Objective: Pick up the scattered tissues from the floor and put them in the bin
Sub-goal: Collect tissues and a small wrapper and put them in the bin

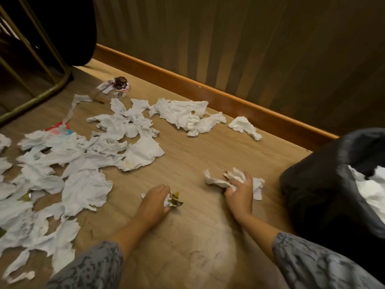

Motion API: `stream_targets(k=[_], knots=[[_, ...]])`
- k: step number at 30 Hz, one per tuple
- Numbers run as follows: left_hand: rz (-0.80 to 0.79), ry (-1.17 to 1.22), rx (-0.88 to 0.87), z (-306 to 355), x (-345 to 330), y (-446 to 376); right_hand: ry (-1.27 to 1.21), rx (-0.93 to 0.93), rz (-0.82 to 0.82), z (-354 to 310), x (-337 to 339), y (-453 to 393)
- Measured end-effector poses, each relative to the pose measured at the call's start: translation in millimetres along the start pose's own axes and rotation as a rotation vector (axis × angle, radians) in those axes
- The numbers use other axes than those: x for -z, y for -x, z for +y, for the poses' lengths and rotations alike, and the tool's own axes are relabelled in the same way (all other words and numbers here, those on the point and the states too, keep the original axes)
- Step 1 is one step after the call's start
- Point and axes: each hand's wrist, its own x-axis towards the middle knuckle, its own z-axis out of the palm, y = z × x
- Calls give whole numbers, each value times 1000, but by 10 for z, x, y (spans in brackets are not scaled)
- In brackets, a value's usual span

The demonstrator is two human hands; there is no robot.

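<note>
Several crumpled white tissues lie scattered over the wooden floor, mostly at the left. More tissues lie near the wall, and a single one lies apart to their right. My right hand is closed on a bunch of white tissue low over the floor. My left hand grips a small white scrap with a gold wrapper. The bin, lined with a black bag, stands at the right with white tissues inside.
A crumpled red-and-white wrapper lies at the back near a gold metal frame. A wooden skirting board runs along the panelled wall. A red and blue packet peeks from under the tissues at left.
</note>
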Motion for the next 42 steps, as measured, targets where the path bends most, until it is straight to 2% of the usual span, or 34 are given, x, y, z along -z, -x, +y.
stream_targets(k=[2, 4, 7, 10, 13, 17, 19, 23, 27, 30, 36, 42], knots=[[-49, -9, 66, 27, 112, 62, -32, -111, -34, -108, 83, 24], [-8, 36, 149, 92, 216, 80, -106, -206, -114, -256, 147, 45], [56, 200, 340, 284, 398, -18, -424, -398, -189, -570, 301, 24], [74, 382, 493, 535, 639, -187, -717, -501, -231, -928, 601, -95], [119, 601, 419, 819, 920, -286, -1008, -553, -279, -1179, 861, -212], [261, 780, 383, 1270, 1359, -332, -1175, -471, -253, -1358, 1166, -280], [347, 773, 376, 1521, 1558, -344, -1120, -384, -232, -1459, 1412, -264], [499, 840, 288, 1874, 1707, -386, -816, -120, -35, -1465, 1906, -171], [468, 803, 104, 2302, 1628, -486, -514, 260, 205, -1287, 2429, 8], [410, 864, -18, 2778, 1505, -523, -380, 411, 310, -1091, 2770, 187], [356, 935, -215, 3762, 1313, -522, -375, 390, 623, -561, 3278, 528], [268, 997, -288, 4516, 1001, -528, -222, 309, 771, -78, 3548, 630]])
